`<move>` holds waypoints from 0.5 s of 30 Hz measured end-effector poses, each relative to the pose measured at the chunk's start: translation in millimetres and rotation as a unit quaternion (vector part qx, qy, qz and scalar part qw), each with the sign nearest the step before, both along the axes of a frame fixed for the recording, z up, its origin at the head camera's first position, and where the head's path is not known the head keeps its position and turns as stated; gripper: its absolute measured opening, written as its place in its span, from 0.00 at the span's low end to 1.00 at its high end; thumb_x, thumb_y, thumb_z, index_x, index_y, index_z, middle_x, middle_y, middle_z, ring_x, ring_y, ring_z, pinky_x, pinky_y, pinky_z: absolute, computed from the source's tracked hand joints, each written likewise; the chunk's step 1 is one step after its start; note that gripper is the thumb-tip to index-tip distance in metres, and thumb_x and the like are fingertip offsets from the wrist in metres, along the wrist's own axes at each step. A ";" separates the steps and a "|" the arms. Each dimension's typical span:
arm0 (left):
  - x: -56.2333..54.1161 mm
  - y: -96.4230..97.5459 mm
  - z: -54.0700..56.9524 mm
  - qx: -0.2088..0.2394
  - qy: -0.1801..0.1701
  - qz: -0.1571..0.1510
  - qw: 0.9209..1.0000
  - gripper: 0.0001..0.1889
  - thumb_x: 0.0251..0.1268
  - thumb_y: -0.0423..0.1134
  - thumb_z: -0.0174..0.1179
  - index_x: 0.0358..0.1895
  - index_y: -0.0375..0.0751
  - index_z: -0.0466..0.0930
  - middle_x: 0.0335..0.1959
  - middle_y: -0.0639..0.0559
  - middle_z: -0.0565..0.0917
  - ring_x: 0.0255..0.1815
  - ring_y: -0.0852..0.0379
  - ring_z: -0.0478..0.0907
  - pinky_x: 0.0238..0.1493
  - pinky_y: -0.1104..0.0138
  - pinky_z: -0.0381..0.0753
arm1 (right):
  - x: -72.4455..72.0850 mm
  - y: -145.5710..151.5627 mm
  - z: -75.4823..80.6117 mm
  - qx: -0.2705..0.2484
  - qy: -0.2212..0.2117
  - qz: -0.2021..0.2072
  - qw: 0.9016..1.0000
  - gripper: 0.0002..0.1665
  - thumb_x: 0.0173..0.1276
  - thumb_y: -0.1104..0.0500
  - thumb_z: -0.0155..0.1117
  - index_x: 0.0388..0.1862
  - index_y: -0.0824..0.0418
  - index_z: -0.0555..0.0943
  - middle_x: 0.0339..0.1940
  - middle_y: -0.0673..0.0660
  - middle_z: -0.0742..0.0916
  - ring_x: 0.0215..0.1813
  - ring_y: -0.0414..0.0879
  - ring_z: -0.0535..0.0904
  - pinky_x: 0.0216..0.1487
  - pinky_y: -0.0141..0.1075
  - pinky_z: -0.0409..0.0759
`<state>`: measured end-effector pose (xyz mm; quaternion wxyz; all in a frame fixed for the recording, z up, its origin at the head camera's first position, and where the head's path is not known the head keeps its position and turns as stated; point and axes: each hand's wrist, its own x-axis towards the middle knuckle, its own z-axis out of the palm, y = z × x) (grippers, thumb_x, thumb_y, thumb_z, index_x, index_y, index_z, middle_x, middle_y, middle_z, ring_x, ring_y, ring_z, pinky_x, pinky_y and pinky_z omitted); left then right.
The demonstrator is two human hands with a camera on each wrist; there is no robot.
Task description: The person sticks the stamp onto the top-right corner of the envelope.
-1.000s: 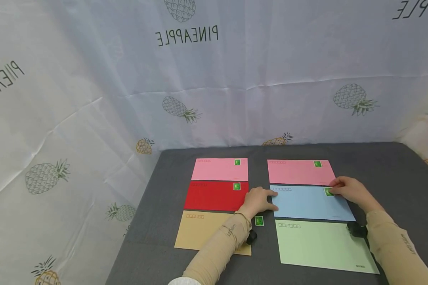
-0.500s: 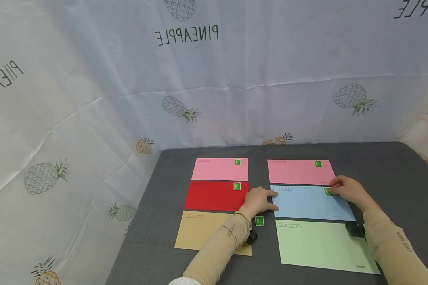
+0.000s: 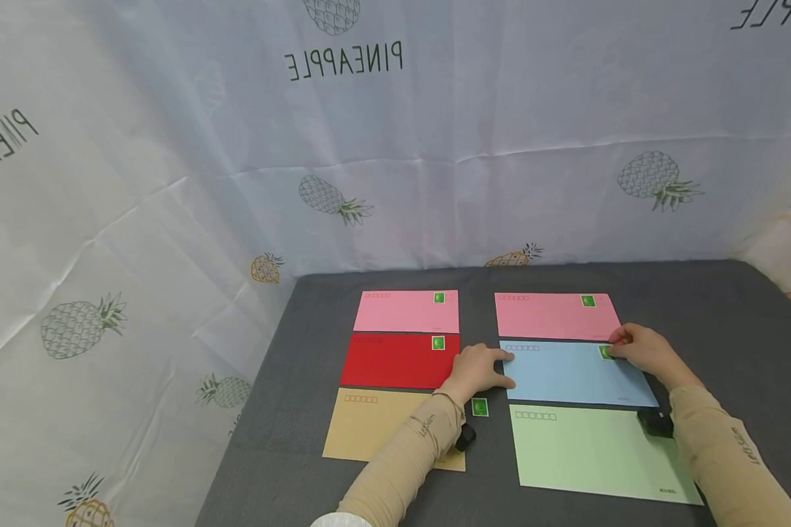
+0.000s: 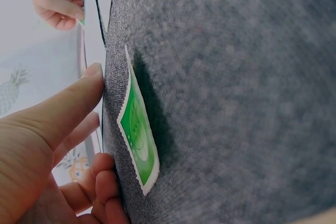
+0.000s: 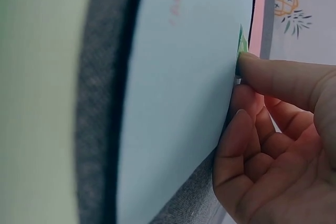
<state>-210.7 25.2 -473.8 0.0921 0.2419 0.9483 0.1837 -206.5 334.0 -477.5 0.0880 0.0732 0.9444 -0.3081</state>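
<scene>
A blue envelope point(image 3: 570, 373) lies in the right column on the dark table. My right hand point(image 3: 649, 355) is at its upper right corner and pinches a green postage stamp point(image 5: 242, 43) between thumb and fingers; part of the stamp is hidden behind them. At the envelope's left edge, my left hand point(image 3: 477, 369) rests with thumb and forefinger spread, their tips touching the paper. A loose green stamp point(image 4: 139, 135) lies on the cloth below the left hand, its edges curled up a little.
A pink envelope point(image 3: 547, 322) and a light green envelope point(image 3: 587, 454) flank the blue one. On the left are a pink envelope point(image 3: 395, 315), a red envelope point(image 3: 389, 362) and a tan envelope point(image 3: 369, 432), partly under the left forearm. A patterned curtain point(image 3: 435, 205) hangs behind.
Both hands stay in place, the right still at the stamp on the blue envelope's corner. The head view has tilted very slightly.
</scene>
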 end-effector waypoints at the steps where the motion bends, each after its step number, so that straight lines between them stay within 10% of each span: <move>1: -0.2 0.1 0.0 0.000 0.001 -0.001 1.000 0.25 0.50 0.53 0.67 0.56 0.64 0.77 0.48 0.55 0.81 0.45 0.59 0.75 0.35 0.71 0.74 | -0.2 0.0 -0.2 0.001 0.001 -0.001 1.000 0.19 0.62 0.57 0.60 0.43 0.73 0.71 0.33 0.64 0.77 0.37 0.53 0.71 0.31 0.34 0.67; 15: -0.7 0.3 -2.2 -0.002 0.001 -0.003 1.000 0.26 0.50 0.54 0.67 0.57 0.66 0.76 0.48 0.55 0.80 0.45 0.59 0.75 0.35 0.72 0.73 | 2.6 -3.2 0.5 0.014 -0.009 0.008 1.000 0.17 0.64 0.58 0.59 0.42 0.73 0.75 0.33 0.64 0.80 0.37 0.53 0.72 0.33 0.35 0.69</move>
